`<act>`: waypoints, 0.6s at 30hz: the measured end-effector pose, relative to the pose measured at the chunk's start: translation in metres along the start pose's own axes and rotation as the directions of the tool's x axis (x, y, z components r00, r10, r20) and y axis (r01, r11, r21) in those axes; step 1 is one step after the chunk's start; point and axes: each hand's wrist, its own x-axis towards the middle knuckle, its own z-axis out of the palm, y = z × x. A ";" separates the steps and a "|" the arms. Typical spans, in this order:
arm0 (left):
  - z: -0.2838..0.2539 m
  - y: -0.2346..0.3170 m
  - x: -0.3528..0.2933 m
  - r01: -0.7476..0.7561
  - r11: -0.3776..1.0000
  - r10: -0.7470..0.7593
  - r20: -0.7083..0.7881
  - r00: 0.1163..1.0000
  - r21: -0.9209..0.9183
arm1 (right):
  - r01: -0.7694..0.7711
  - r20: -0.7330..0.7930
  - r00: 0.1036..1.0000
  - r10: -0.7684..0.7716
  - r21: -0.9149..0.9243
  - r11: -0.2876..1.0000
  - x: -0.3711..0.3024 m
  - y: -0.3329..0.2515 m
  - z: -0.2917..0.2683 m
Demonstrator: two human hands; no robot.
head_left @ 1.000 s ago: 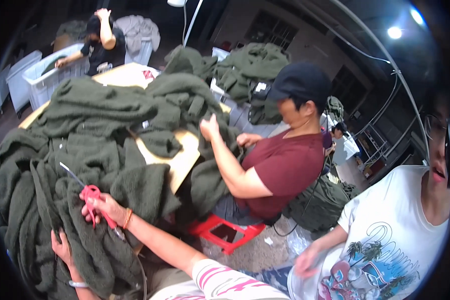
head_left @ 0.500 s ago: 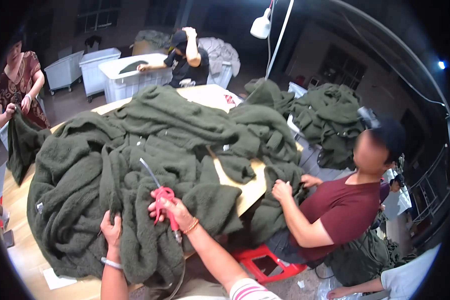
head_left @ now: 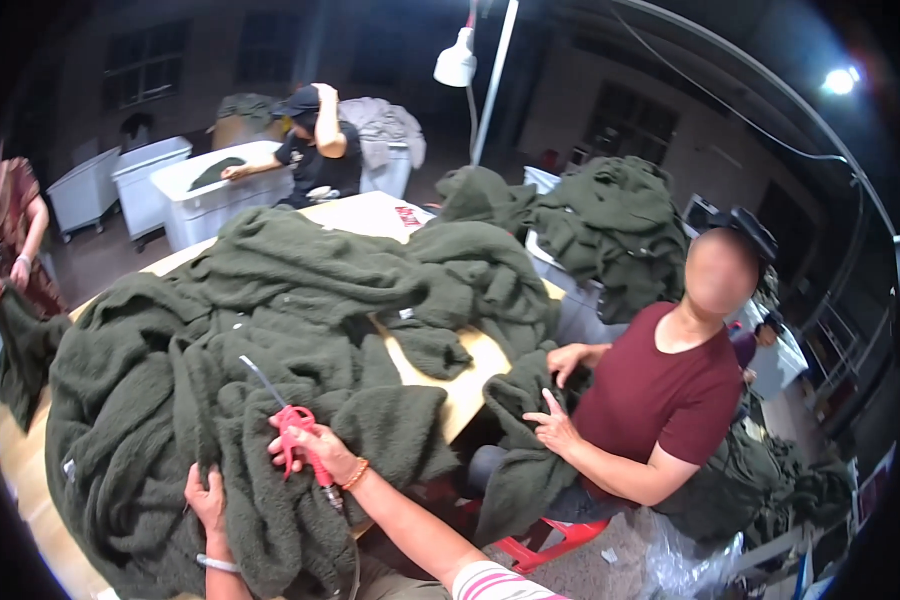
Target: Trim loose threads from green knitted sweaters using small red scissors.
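Where fuzzy green cloth (head_left: 135, 400) bunches | red air gun (head_left: 295, 418) | slim straight nozzle (head_left: 260, 378)

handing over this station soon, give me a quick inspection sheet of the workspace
Surface: pale wooden table, mostly covered, bare patches showing.
Job's things: dark green fleecy fabric heaped and folded; red gun-like tool with slim metal nozzle above it.
Clutter: clear plastic on the floor; red-and-white item at the table's far end.
Hands: right hand grips the red tool; left hand touches the fabric, grip unclear.
Cables: cord hanging below the white lamp.
Surroundings: seated co-worker in maroon handling green fabric; white bins beyond the table.
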 end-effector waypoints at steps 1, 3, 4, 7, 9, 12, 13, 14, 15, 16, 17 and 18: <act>-0.005 -0.009 0.001 -0.041 0.999 0.041 -0.006 0.999 0.008 | -0.010 -0.002 1.000 0.010 0.006 1.000 0.001 -0.001 0.004; 0.000 -0.016 0.001 -0.064 0.998 0.064 -0.007 0.998 -0.020 | -0.008 -0.019 1.000 0.008 -0.014 1.000 -0.002 -0.004 0.002; 0.002 -0.014 0.001 -0.060 0.997 0.060 -0.011 0.998 -0.042 | -0.010 -0.021 1.000 0.009 -0.024 1.000 -0.003 -0.003 0.001; 0.000 -0.013 0.002 -0.076 0.997 0.076 -0.008 0.997 0.013 | -0.005 -0.008 1.000 0.005 -0.017 1.000 -0.001 -0.003 -0.001; -0.004 -0.014 0.004 -0.080 0.996 0.080 0.009 0.997 0.034 | -0.014 0.002 1.000 0.014 -0.010 1.000 0.002 -0.001 0.001; -0.002 -0.008 0.003 -0.017 0.999 0.017 -0.002 1.000 0.032 | -0.005 0.001 1.000 0.005 0.004 1.000 0.001 -0.006 0.003; 0.005 -0.008 0.003 -0.029 0.999 0.028 -0.016 0.999 -0.021 | -0.016 -0.015 1.000 0.016 -0.006 1.000 -0.002 -0.010 0.002; 0.010 -0.009 0.003 -0.045 0.996 0.043 -0.033 0.999 -0.071 | -0.026 -0.027 0.999 0.025 -0.014 1.000 -0.002 -0.011 0.001; 0.011 -0.008 0.002 -0.006 0.997 0.005 -0.021 1.000 -0.080 | -0.035 -0.037 0.999 0.035 0.008 0.999 -0.004 -0.010 -0.002; 0.010 -0.007 0.002 0.029 0.996 -0.031 -0.012 0.999 -0.088 | -0.031 -0.051 0.998 0.032 0.016 0.999 -0.003 -0.010 -0.001; 0.008 -0.007 0.002 -0.026 0.999 0.024 -0.040 0.999 -0.037 | -0.038 -0.045 0.998 0.038 0.013 0.999 -0.002 -0.009 0.001; 0.004 -0.006 0.002 -0.029 0.999 0.027 -0.050 0.998 -0.037 | -0.042 -0.042 0.998 0.042 0.008 0.999 0.001 -0.007 0.004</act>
